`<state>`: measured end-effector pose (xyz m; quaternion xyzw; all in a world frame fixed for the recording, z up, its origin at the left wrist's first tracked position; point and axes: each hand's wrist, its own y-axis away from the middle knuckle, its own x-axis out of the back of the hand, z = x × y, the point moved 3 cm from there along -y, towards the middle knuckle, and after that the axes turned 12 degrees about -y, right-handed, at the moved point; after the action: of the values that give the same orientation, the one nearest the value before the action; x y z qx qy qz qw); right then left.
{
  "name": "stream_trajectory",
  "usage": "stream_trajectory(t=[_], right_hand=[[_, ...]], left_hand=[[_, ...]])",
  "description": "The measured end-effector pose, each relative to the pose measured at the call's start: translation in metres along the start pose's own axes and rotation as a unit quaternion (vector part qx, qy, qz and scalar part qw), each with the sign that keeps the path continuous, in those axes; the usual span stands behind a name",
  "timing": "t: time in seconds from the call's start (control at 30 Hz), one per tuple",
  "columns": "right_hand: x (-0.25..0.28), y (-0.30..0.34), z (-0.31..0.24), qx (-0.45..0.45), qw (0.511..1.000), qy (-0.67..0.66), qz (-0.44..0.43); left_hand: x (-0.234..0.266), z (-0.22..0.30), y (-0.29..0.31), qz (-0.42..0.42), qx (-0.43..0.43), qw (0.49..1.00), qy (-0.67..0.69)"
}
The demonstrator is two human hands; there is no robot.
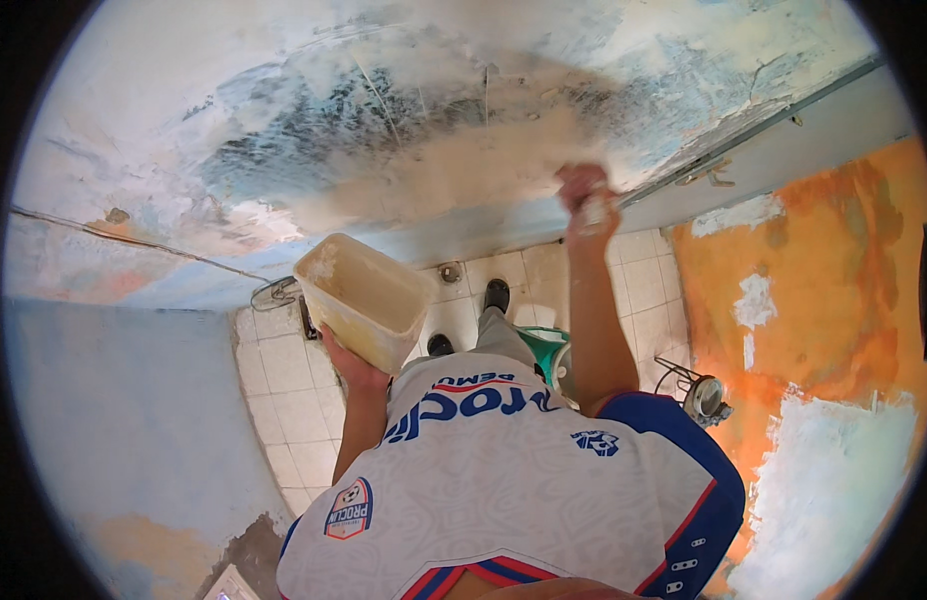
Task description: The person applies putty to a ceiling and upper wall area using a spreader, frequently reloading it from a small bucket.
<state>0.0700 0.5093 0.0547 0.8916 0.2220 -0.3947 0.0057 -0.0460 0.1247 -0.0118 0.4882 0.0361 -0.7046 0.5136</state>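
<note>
My left hand (pixel 356 365) grips a rectangular, off-white plastic tub (pixel 409 345) from its lower left side. The tub is tilted, and its inner walls carry a beige coating. Farther right, my right hand (pixel 589 205) is raised close to the wall (pixel 464 170) in front. Motion smears this hand; its fingers look closed, and I cannot make out what is in them. Beige, white and light blue patches cover that wall, with a dark, rough area across the middle and thin cracks or lines.
Below are pale floor tiles (pixel 284 390), a round drain (pixel 450 272) and my dark shoes. A green bucket (pixel 556 342) stands by my legs. To the right are a round metal fixture with wires (pixel 704 398) and an orange wall (pixel 824 290) with white patches. A cable (pixel 154 243) crosses the left wall.
</note>
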Motion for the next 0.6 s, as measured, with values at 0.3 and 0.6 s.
stream_trajectory(t=[0.3,0.6], right_hand=[[0.101,-0.036,0.123,-0.127,0.987,-0.096,-0.001],[-0.107,-0.054,-0.106,0.060,0.997,-0.031,0.044]], left_hand=[[0.040,-0.003,0.012,0.025,0.015,1.000,-0.010],[0.017,-0.016,0.002,0.006,0.026,1.000,-0.012]])
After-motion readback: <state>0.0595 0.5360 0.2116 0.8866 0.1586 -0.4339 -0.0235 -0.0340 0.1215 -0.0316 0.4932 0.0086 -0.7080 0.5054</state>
